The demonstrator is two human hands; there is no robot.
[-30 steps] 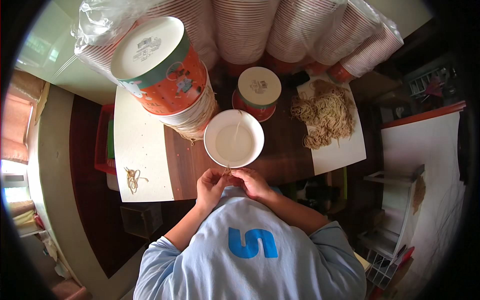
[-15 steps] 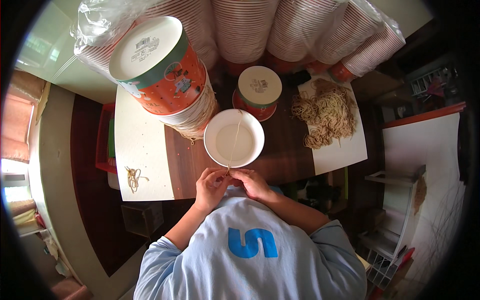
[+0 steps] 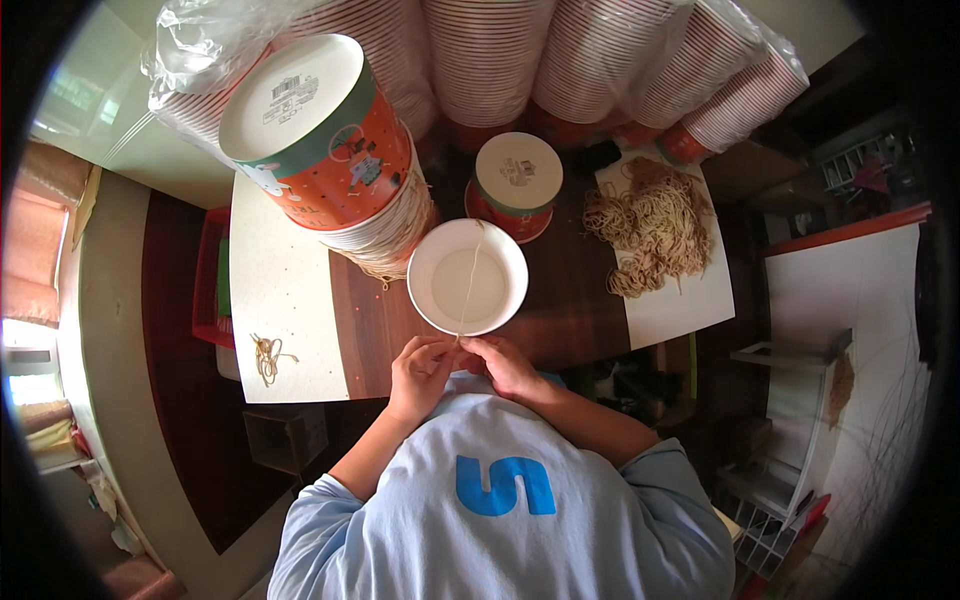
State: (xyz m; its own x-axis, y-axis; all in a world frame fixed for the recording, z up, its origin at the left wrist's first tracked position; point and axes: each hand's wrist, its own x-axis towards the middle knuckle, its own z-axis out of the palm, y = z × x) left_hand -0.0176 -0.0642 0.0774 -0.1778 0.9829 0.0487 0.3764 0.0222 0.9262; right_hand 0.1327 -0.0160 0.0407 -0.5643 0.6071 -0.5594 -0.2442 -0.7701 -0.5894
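A white round paper bucket (image 3: 425,275) stands upright near the table's front edge. A thin beige cord (image 3: 471,280) stretches across its mouth from the far rim to the near rim. Just in front of the near rim, my left hand (image 3: 421,368) and my right hand (image 3: 503,365) meet, fingertips pinched together on the cord's near end. What exactly lies between the fingertips is too small to make out. Both forearms come in from the sides below.
On the left stands a stack of orange buckets (image 3: 370,170) with cord hanging round it. A smaller upturned bucket (image 3: 519,170) sits behind the white one. Tangled cord (image 3: 660,230) lies on white board at right, a small cord bundle (image 3: 268,358) at left. Wrapped bucket stacks (image 3: 490,60) line the back.
Only my fingertips have shifted slightly at the near end of the cord. The bucket and everything around it look the same.
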